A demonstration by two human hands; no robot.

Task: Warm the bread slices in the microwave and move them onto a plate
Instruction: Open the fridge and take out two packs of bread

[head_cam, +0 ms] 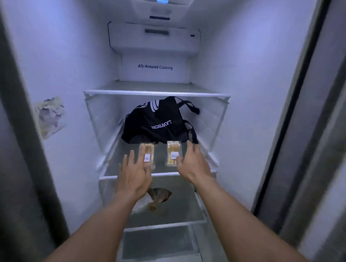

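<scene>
Both hands reach into the open fridge, seen from the head camera. The left hand [134,174] is flat, fingers straight and close together, its fingertips lying over the near side of the left clear plastic pack of pale bread slices [149,150]. Whether they press on it or float just above it, I cannot tell. The right hand [193,163] is spread, fingers apart and uncurled, thumb just beside the right clear plastic pack of pale bread slices [173,150]; it grips nothing.

Both packs lie flat, side by side but apart, on the middle glass shelf with a white front rim [163,174]. Each has a white barcode label facing up. Just behind them sits a black fabric bag with white lettering [154,124]. One shelf down lies a brownish item in thin plastic wrap [159,196].

The packs look light, and one hand each should carry them easily. Their film is probably thin and slick, and the bread inside soft — a hard squeeze would likely crush the slices. The safer hold seems to be across the long sides, thumb on one edge and fingers on the other, with gentle pressure — then a lift up and forward over the shelf rim.
</scene>
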